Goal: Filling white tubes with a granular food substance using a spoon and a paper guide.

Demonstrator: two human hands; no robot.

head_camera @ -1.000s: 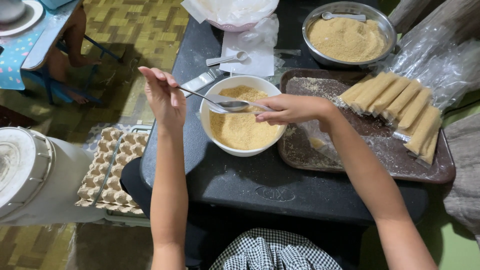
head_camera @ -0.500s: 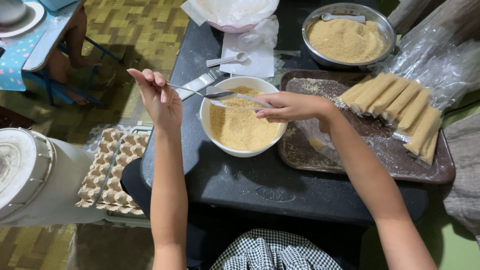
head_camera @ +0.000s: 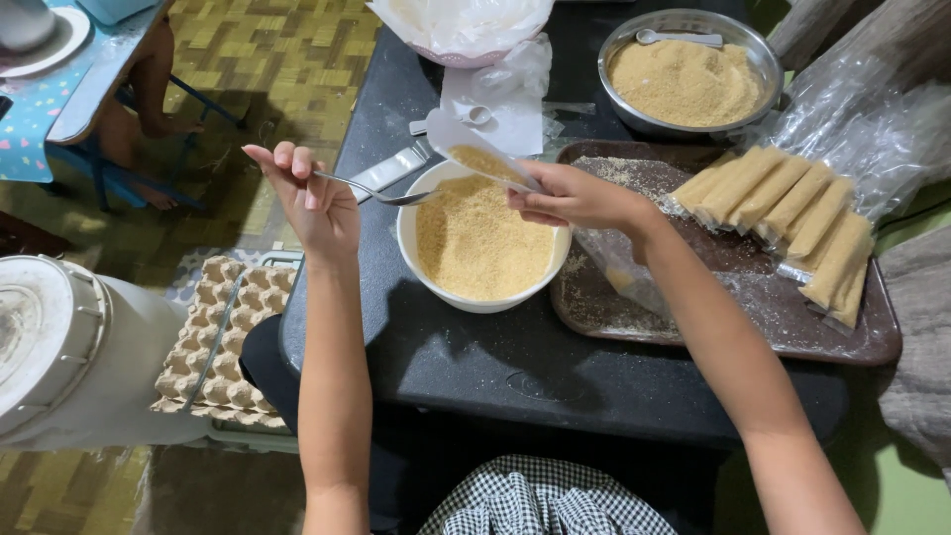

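I see the left hand (head_camera: 315, 203) pinching a metal spoon (head_camera: 381, 194) over the white round bowl of tan powder (head_camera: 478, 243); the right hand (head_camera: 575, 198) grips a small clear plastic bag (head_camera: 480, 159) above it on the black counter (head_camera: 495, 367).

A metal spoon (head_camera: 381, 191) lies level over the rim of a white bowl (head_camera: 482, 248) of tan crumbs; a narrow clear bag (head_camera: 480, 159), partly filled, tilts above it

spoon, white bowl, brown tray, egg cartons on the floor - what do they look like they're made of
Spoon in the left hand: likely steel, thin, with a bright shine.
White bowl: plastic or glazed ceramic; smooth, plain rim, cannot tell which.
Brown tray: probably plastic, dull, with a moulded lip.
Egg cartons: pressed paper pulp, matte grey-beige, rough cups.
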